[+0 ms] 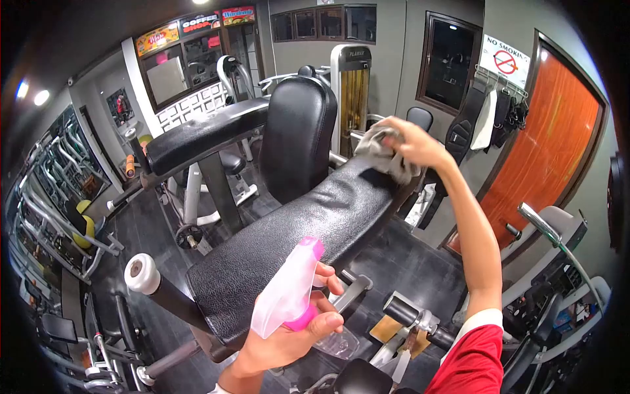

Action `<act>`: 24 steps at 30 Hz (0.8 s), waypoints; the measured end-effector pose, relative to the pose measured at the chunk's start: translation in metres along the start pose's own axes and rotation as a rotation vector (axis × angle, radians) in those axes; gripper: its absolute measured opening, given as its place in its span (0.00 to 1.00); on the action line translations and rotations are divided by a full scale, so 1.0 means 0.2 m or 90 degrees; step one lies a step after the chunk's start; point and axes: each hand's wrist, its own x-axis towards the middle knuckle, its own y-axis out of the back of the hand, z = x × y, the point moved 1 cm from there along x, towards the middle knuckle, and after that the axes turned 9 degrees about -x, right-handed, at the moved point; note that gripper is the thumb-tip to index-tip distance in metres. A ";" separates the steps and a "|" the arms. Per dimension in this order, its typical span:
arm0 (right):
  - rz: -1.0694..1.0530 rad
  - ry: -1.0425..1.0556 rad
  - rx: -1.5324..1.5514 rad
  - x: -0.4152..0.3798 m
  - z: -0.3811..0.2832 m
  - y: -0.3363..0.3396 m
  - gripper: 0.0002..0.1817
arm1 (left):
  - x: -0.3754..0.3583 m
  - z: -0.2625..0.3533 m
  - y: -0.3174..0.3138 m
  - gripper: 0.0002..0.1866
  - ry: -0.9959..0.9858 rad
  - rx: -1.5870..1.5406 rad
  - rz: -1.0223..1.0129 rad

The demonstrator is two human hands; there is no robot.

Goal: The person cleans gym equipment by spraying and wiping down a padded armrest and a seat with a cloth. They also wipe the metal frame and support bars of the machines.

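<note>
My left hand [289,345] is wrapped around the neck of a spray bottle [287,289] with a white and pink trigger head; part of its clear body shows below the fingers. The nozzle points toward a long black padded bench [262,272] of an exercise machine. At the far right end of that pad, my right hand [417,144] presses a crumpled grey cloth [384,151] onto the surface. Wet-looking shine and creases mark the middle of the black pad. Behind it stands an upright black backrest [298,134].
A second black pad [203,134] lies beyond, at the left. A white-capped handle post [142,274] sticks up by the near left end. A weight stack [353,98] stands behind. To the right are a wooden door [541,138] and another machine [551,230].
</note>
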 end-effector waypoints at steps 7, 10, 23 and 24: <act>-0.042 -0.244 -0.226 0.06 0.33 -0.21 0.24 | -0.01 -0.02 0.02 0.26 0.035 0.014 0.013; -0.106 -0.188 -0.081 0.13 0.04 -0.25 0.20 | -0.02 -0.03 0.02 0.27 0.014 0.053 -0.004; 0.039 -0.353 -0.126 0.27 0.34 -0.11 0.19 | -0.02 -0.04 0.02 0.26 0.009 0.009 -0.014; 0.013 -0.330 -0.182 0.26 0.38 -0.15 0.18 | -0.01 -0.03 0.01 0.26 0.021 0.028 -0.018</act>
